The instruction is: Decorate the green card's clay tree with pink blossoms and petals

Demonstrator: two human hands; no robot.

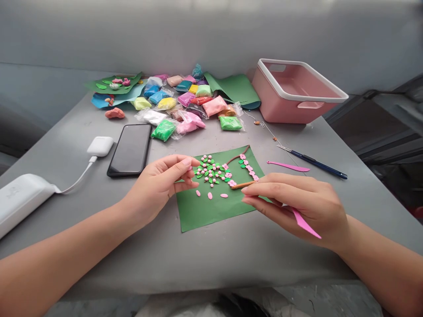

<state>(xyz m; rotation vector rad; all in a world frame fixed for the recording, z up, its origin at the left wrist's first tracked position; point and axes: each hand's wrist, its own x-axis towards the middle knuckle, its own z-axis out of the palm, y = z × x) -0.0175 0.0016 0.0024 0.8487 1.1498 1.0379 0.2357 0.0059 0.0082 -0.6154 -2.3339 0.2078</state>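
Can see 1 green card (201, 215) flat on surface (158, 259), betw. 2 hands. With L hand (161, 182), at card's left edge, pinching thumb toward fingers; can't tell if holding anything. With R hand (300, 200), at card's right edge, gripping 1 pink clay tool (306, 225), showing blade end on side nearer wearer.

On card, can count 3 loose pink ovals (210, 196) toward near side, 1 orange-brown strip (243, 185), 1 dark brown strand (235, 158) & approx. 8 pink flowers (243, 156). Also see many pale pink beads (212, 179) & green leaves (210, 167) on card, too small/crowded to count.

Right of card, find 1 dark blue craft knife (319, 164) &, nearer card, 1 pink knife (291, 166). Left of card, see 1 black phone (130, 149); farther left, 1 white case (100, 146) & 1 white block (28, 196), joined by 1 white cable (79, 177). Beyond card, make out approx. 20 clay packets (167, 104), overlapping, so can't count exactly. Beyond & left of card, note 1 salmon lump (114, 113); beyond & right, 1 pink basket (280, 103).
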